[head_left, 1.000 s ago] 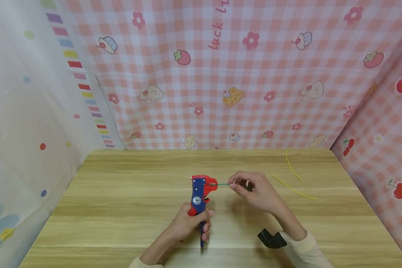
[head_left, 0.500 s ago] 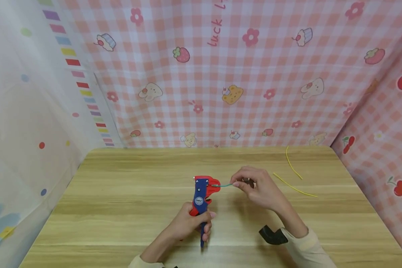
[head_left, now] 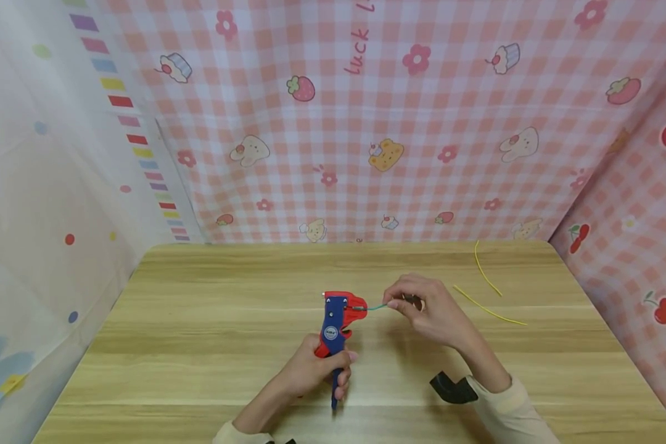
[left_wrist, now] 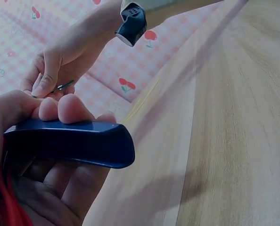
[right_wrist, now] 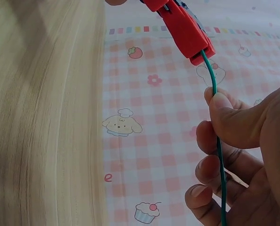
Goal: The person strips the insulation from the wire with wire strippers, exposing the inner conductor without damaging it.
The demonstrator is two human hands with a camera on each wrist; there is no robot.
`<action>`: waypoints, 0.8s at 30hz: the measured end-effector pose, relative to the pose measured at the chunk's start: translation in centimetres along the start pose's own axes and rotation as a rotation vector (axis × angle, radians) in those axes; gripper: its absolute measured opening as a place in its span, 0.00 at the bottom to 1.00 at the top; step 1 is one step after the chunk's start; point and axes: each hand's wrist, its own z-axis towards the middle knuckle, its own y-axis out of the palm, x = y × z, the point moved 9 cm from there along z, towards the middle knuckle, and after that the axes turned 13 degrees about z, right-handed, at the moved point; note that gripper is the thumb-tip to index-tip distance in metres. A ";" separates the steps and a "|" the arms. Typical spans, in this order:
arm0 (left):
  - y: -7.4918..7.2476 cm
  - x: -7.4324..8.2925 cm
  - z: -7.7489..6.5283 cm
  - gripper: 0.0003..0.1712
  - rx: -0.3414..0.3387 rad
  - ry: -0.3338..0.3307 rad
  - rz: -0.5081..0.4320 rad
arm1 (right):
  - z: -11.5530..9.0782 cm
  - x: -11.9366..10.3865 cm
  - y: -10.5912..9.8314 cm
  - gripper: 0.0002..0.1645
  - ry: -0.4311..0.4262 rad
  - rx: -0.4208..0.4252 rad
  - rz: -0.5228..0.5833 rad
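Note:
My left hand [head_left: 316, 370] grips the handle of a wire stripper [head_left: 335, 317] with a blue body and red jaws, held up over the table. In the left wrist view its blue handle [left_wrist: 74, 141] lies across the curled fingers. A thin green wire [head_left: 376, 307] runs into the red nose of the tool from the right. Between thumb and index finger, my right hand [head_left: 427, 311] pinches this wire a short way from the nose. The right wrist view shows the green wire [right_wrist: 220, 155] trailing down past the palm. Its end inside the jaws is hidden.
Two yellow wires [head_left: 488, 306] lie on the wooden table [head_left: 200, 320] to the right, beyond the right hand. A pink checked cloth [head_left: 333, 123] hangs behind the table. Black wrist-camera housing [head_left: 453, 388] sticks out by the right sleeve.
The wire stripper has shifted slightly right and its nose tips a little lower. My right hand has moved slightly right and up, still pinching the green wire, which now bends a little.

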 end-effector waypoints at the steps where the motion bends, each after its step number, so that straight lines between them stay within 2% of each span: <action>1: 0.0 0.0 0.0 0.13 -0.002 0.003 0.003 | 0.0 0.0 0.0 0.07 0.002 -0.003 0.000; 7: 0.1 0.2 0.0 0.11 0.033 0.016 0.029 | 0.1 -0.1 0.1 0.06 0.012 -0.016 -0.006; 14: -1.1 -0.5 0.0 0.08 0.211 -0.024 -0.021 | 0.2 0.3 0.4 0.07 0.065 -0.019 -0.032; 18: -1.3 -0.7 0.1 0.08 0.197 -0.008 -0.051 | 0.2 0.4 0.5 0.06 0.083 -0.008 -0.049; 24: -1.5 -0.5 0.2 0.11 0.182 0.031 -0.041 | 0.1 0.4 0.1 0.08 0.097 0.015 -0.034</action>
